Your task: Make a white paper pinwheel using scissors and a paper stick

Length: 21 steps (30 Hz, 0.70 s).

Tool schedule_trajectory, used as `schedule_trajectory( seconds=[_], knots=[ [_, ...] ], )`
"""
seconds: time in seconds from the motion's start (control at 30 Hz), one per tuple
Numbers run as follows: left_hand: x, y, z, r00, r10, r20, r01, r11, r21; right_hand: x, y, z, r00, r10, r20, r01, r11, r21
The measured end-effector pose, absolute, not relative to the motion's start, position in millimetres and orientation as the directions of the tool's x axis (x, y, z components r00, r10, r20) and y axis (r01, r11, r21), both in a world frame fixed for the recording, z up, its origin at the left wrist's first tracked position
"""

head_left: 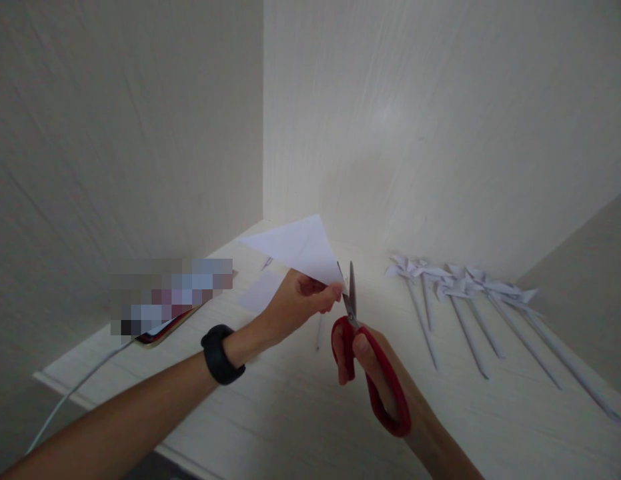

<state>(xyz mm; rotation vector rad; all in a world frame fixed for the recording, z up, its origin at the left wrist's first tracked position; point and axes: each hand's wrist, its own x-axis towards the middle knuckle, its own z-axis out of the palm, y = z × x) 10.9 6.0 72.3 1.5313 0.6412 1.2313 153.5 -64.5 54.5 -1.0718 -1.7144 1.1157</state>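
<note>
A white sheet of paper folded into a triangle (pixel 297 247) is pinched in my left hand (pixel 300 300), raised above the tabletop. My right hand (pixel 377 363) grips a pair of red-handled scissors (pixel 396 400), with thumb and fingers through the loops. The scissor blades are spread and point away from me, one of them at the paper's right corner. Whether that blade touches the paper I cannot tell. Beneath my left hand, another piece of white paper (pixel 260 291) lies on the table.
Several white paper pinwheels (pixel 455 283) on paper sticks lie in a row at the right of the white table (pixel 270 413). A phone (pixel 175 323), partly blurred out, rests at the left with a white cable (pixel 75 387). Pale walls (pixel 340 133) enclose the back and left. A thin stick (pixel 319 333) lies mid-table.
</note>
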Motion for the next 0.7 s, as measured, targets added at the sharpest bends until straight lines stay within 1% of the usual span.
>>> schedule_trajectory(
  seconds=[0.27, 0.47, 0.7],
  knots=[
    [9.8, 7.1, 71.0, 0.345, 0.861, 0.373, -0.136, -0.348, 0.928, 154.8, -63.6, 55.1, -0.320, 0.937, 0.140, 0.232, 0.221, -0.947],
    [9.2, 8.0, 69.8, 0.370, 0.842, 0.394, -0.140, -0.368, 0.919, 155.9, -65.3, 57.1, -0.318, 0.937, 0.142, 0.257, 0.229, -0.939],
    [7.5, 8.4, 69.8, 0.393, 0.842, 0.368, -0.092, -0.363, 0.927, 155.5, -66.2, 57.7, -0.322, 0.937, 0.134, 0.267, 0.226, -0.937]
  ],
)
